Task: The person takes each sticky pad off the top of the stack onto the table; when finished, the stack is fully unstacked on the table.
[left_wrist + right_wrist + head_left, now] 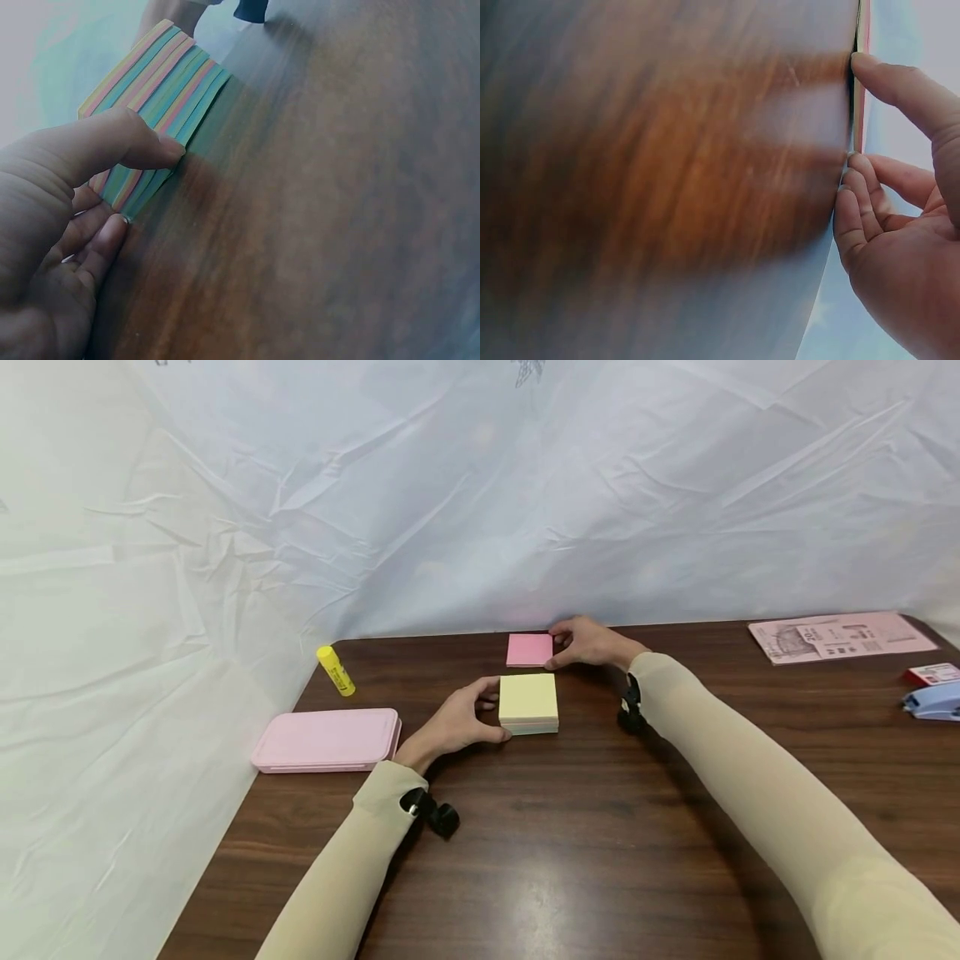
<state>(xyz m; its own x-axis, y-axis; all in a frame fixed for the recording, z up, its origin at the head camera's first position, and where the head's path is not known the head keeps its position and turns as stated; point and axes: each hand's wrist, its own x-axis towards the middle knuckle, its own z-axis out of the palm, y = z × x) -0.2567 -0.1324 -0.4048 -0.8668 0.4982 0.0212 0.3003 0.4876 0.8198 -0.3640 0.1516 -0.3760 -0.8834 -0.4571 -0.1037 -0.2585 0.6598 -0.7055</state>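
Observation:
A thick block of sticky notes [528, 697], yellow on top with pastel layers down its side [161, 90], lies on the dark wooden table [570, 843]. My left hand [497, 714] grips its left side, the thumb [146, 142] pressed on the layered edge and the fingers [105, 240] curled at the corner. Just behind it lies a thin pink sticky-note pad [528, 650]. My right hand [555, 647] pinches that pad's right edge; in the right wrist view its thumb [889, 79] touches the pad's edge [862, 30].
A pink flat case [326, 740] and a yellow glue stick [335, 670] lie at the table's left. A pink leaflet [840, 637], a small red box [933, 674] and a blue stapler [933, 700] lie far right. Creased white sheeting [480, 510] stands behind and left.

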